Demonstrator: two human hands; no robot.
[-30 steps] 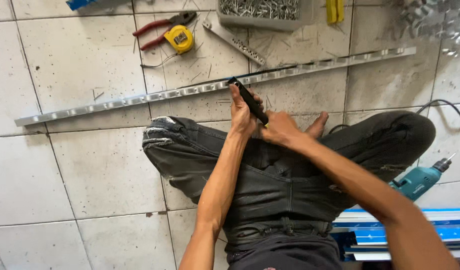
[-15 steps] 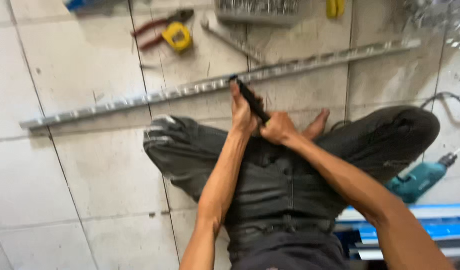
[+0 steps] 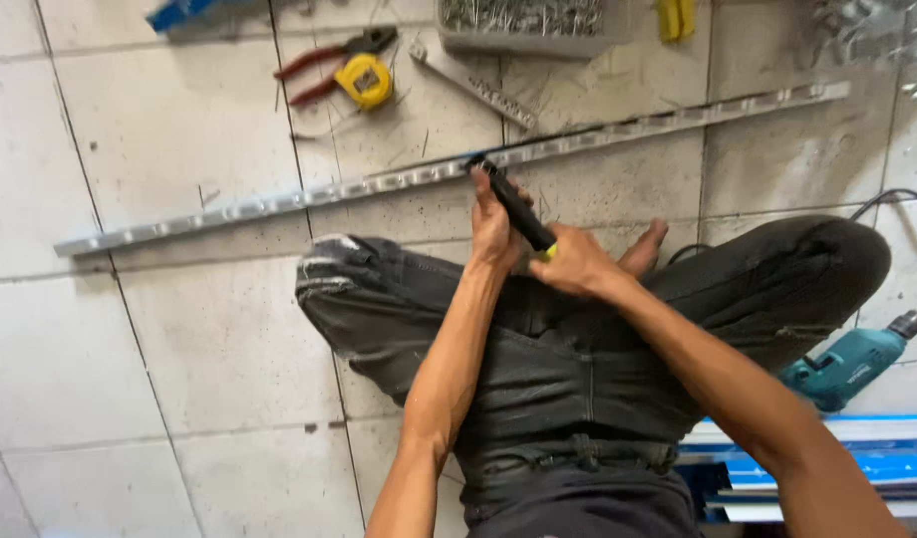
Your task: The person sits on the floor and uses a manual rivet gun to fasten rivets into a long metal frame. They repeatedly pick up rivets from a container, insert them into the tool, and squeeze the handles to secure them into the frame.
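On the tiled floor [image 3: 159, 369], seated cross-legged, looking down over dark jeans [image 3: 558, 379].

Far left: a blue object [image 3: 184, 13] at the frame edge, kind unclear. Right of it, red-handled pliers [image 3: 324, 62] touching a yellow tape measure [image 3: 364, 81]. A short punched strip [image 3: 473, 83] lies slantwise just beyond.

Long metal rail [image 3: 279, 202] runs left to right across the floor, rising toward the far right, stamped with regular slots.

Centre: left hand [image 3: 493, 227] wrapped around the fore part of a black tool [image 3: 516, 207], fingers closed on it, steadying it. Tool tip sits at the near edge of the rail. Right hand [image 3: 576, 264] gripped shut on the tool's rear end, where a bit of yellow shows. Both hands rest above the knees, near the bare foot [image 3: 646, 249].

Judgement on doing it well: keep the tip square to the rail, left hand as guide, right hand giving the force. The rail lies loose on tile and could slide; a foot or knee bracing it would help.

Far centre: grey tray [image 3: 523, 38] of screws. Yellow item [image 3: 675, 18] beside it. Far right: shiny clutter, blurred.

Near right: teal drill [image 3: 847, 364], cord [image 3: 892, 199] looping on the floor behind the knee. Blue and white panels [image 3: 827, 463] stacked near right.

Floor: pale square tiles, scuffed, dusty, dark grout. Daylight, no walls visible.
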